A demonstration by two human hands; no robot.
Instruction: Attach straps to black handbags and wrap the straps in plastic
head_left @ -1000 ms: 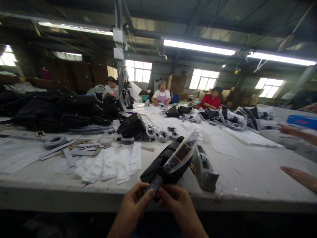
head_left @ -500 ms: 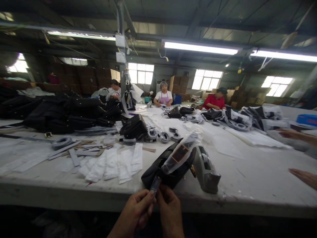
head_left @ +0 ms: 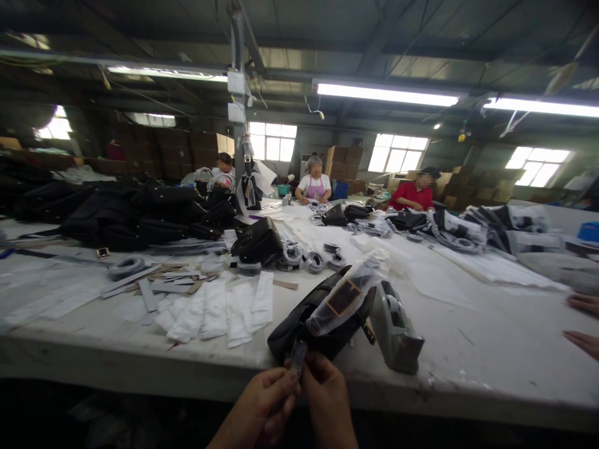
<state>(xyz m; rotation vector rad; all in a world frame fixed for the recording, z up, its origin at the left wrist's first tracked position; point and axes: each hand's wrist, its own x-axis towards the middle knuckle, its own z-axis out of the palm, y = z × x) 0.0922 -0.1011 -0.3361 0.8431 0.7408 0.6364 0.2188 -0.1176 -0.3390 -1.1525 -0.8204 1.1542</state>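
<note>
A black bag (head_left: 289, 324) lies at the table's front edge, with a piece wrapped in white film (head_left: 322, 315) across its top and a brown-framed dark patch (head_left: 345, 297) on that wrap. From the bag's near end comes a short plastic-wrapped strap (head_left: 298, 354). My left hand (head_left: 267, 399) pinches this strap between thumb and fingers. My right hand (head_left: 328, 394) is closed beside it, its fingertips at the strap's right side and partly hidden against the bag. A grey tape dispenser (head_left: 400, 340) stands just right of the bag, close to its gold-coloured metal fitting (head_left: 369, 332).
White wrapping pieces (head_left: 215, 312) and card strips (head_left: 159, 284) lie to the left, before a heap of black bags (head_left: 116, 215). Coiled wrapped straps (head_left: 314, 260) sit behind the bag. A co-worker's hands (head_left: 583, 340) rest at the right edge. Several people work across the table.
The view has shifted slightly, so the scene sits a little further right. Both my hands stay at the strap. The co-worker's hands at right have drawn closer together.
</note>
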